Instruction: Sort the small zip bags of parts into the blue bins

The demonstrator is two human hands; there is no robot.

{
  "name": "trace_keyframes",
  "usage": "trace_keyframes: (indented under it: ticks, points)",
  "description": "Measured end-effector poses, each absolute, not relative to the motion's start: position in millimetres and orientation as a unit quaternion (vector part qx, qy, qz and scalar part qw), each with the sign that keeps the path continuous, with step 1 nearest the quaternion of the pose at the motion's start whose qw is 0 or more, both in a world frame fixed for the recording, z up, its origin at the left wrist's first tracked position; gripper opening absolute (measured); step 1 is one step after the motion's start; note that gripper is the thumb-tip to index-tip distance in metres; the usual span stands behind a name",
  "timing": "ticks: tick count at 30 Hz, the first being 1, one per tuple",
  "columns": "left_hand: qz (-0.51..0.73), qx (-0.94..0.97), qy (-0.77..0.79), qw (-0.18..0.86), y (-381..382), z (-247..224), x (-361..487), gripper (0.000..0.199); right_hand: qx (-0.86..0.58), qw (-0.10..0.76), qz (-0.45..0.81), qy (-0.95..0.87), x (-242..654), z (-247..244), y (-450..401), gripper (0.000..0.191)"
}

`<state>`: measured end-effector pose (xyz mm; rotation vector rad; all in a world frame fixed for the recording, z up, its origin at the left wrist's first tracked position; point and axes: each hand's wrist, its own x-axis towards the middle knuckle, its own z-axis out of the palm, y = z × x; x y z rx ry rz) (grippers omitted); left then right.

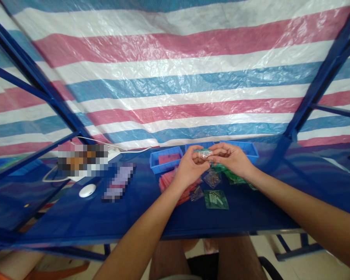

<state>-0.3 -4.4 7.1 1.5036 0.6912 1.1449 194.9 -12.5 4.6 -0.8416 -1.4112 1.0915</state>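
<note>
Between both hands, above the blue table, is a small clear plastic bag (204,154) with a greenish tint; what it contains is too small to make out. My left hand (191,165) pinches its left side and my right hand (229,158) grips its right side. Below them lies a green bag (216,199) holding pale stick-like pieces. Clear bags of small metal parts (212,178) rest behind it. A pile of red plastic bags (167,181) is under my left forearm, and green bags (235,178) are heaped beneath my right hand.
Blue bins (166,159) stand along the table's back edge. To the left are a phone (119,182), a white oval case (87,190) and a power strip (113,155) with cables. Blue metal posts (315,77) frame a striped tarp (175,77). Someone's limb (16,262) shows at lower left.
</note>
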Motion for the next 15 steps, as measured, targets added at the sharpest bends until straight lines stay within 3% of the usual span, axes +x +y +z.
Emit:
trace_keyframes:
  ticks: [9, 15]
  points:
    - [0.487, 0.628, 0.294, 0.531, 1.6, 0.7, -1.1, 0.043, -0.352, 0.558, 0.464, -0.591, 195.4, 4.3, -11.3, 0.046]
    - [0.489, 0.625, 0.325, 0.515, -1.8, 4.6, -0.2, 0.046, -0.327, 0.542, 0.481, -0.606, 193.3, 2.5, -10.5, 0.049]
